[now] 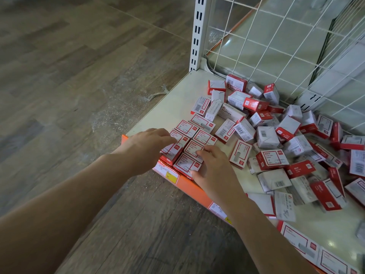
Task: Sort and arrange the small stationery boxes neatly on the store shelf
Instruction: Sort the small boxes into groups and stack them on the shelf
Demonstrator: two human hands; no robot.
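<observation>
Head view, tidy block: about 6 red-and-white boxes (194, 144) set flat in 2 rows at the shelf (173, 107) front corner, long axis toward 1 o'clock.
Left hand (146, 147): fingers fairly straight, pressing the block's left side, holding nothing.
Right hand (212, 169): fingers loosely bent on the nearest boxes; grip unclear.
Loose pile (286, 139): jumbled at 3 o'clock of the block.
Key relation: the right hand is nearer the pile, so it likely fetches next.

Boxes (272, 159) red and white, barcodes on some; shelf (173, 103) cream, orange front edge (194, 189); white wire grid (276, 36); grey-brown wood-pattern floor (79, 76).
</observation>
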